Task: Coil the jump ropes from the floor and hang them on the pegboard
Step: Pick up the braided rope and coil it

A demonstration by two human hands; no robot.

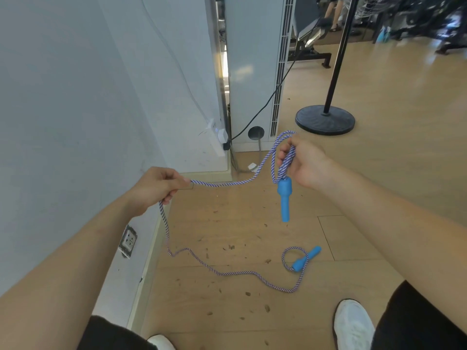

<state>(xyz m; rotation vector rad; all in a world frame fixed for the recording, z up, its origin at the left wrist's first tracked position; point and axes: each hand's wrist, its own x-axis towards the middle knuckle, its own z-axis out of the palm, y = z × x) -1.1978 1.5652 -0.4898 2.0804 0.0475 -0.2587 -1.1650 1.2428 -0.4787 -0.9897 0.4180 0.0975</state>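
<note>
The wooden floor fills the view from 3 o'clock round to 6. Most of my jump rope lies on it, so I judge the coiling has barely started. The pale wall takes the whole 9 o'clock side. I see no pegboard on it or anywhere else, so the hanging is a later step.

The rope is a thin twisted cord, striped blue and white. It is limp and sags wherever nothing holds it. It dips in a shallow curve between my two hands. Below my left fist it drops to the floor at 7 o'clock and snakes toward 5 o'clock. There it curls into a small loop.

My hands are well apart, each clamped on the cord. My right hand, at 3 o'clock of centre, has its fingers curled round the doubled strands of the first loop, which pokes out above the fingers. I keep it raised so the gathered turns hang free. My left hand, at 9 o'clock, is fisted round a single strand, held out wide. I reckon that is to measure off the next turn.

The handles are bright blue, with a thick collar narrowing to a slim grip. One handle hangs straight down under my right hand, clear of the floor. The other handle lies on the floor at 5 o'clock, and the small loop crosses it.
</note>
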